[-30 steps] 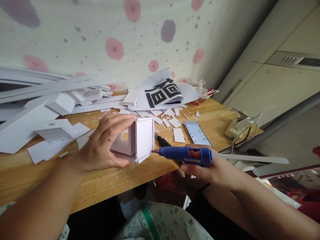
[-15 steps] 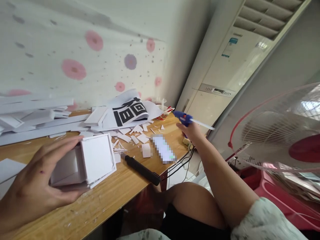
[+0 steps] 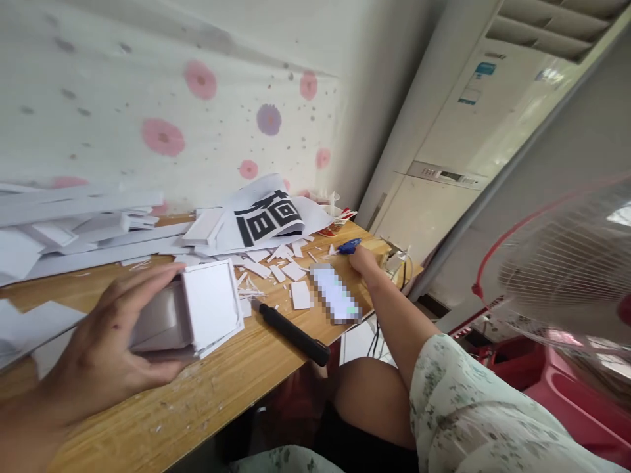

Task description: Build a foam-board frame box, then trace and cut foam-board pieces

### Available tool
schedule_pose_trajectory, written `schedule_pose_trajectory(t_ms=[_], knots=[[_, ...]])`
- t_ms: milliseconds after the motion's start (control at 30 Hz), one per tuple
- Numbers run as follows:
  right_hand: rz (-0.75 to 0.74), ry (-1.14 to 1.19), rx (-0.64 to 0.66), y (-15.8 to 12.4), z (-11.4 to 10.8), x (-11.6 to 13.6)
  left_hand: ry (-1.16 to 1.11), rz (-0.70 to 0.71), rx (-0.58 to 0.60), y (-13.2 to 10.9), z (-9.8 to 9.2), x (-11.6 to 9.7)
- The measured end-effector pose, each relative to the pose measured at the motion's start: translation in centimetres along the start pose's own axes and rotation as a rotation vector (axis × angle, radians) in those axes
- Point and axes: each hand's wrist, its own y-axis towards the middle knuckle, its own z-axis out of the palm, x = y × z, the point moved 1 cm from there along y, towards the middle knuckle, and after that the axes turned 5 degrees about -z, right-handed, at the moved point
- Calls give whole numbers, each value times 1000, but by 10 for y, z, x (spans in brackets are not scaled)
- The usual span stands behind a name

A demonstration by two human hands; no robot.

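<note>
My left hand (image 3: pixel 116 328) grips a small white box (image 3: pixel 211 305) from the left, thumb below and fingers above. The box looks made of thin board and has an open hollow on the side toward my palm. At the far right end of the table, my right hand (image 3: pixel 365 261) is closed on a blue hot glue gun (image 3: pixel 349 246), low over the tabletop. My hand hides most of the gun's rear. A black-handled cutter (image 3: pixel 294 334) lies between the two hands, near the table's front edge.
White board scraps (image 3: pixel 276 263) litter the wooden table (image 3: pixel 217 407). A phone (image 3: pixel 335 293) lies by the right forearm. Behind are a printed paper sheet (image 3: pixel 269 220), stacked white strips (image 3: pixel 98 249) and a red-and-white cup (image 3: pixel 335 223). A fan (image 3: pixel 566 276) stands at right.
My right hand has brought the glue gun down and slightly left, toward the tabletop. The white glue stick that stuck out behind it no longer shows. My left hand still holds the box.
</note>
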Motion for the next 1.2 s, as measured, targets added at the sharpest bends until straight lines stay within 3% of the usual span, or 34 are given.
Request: schedule_pose_trajectory(t_ms=[100,167,200,267,333,367,433,633,933,1200], knots=[[-31,-17,-76,-10,-11,20,20,30,20,4,-2,-7],[-145,4,-129,-27,-21,42,15,108,15,7,-4,-12],[-264,33,-152,-41,-26,54,14,128,18,8,-5,-14],[-752,213,-175,-76,-35,84,9,149,21,9,-5,-17],[-1143,298,-106,-114,-38,111,2,157,26,10,-5,-19],[-1272,287,-107,-131,-36,123,1,163,29,9,-5,-20],[-1396,236,-115,-156,-28,143,3,169,37,10,-6,-23],[-1442,238,-169,-173,-4,166,-12,218,18,11,-7,-26],[-1488,303,-335,-176,-1,173,-50,161,9,10,-7,-27],[-1446,256,-349,-177,-1,172,-46,133,19,8,-8,-31]])
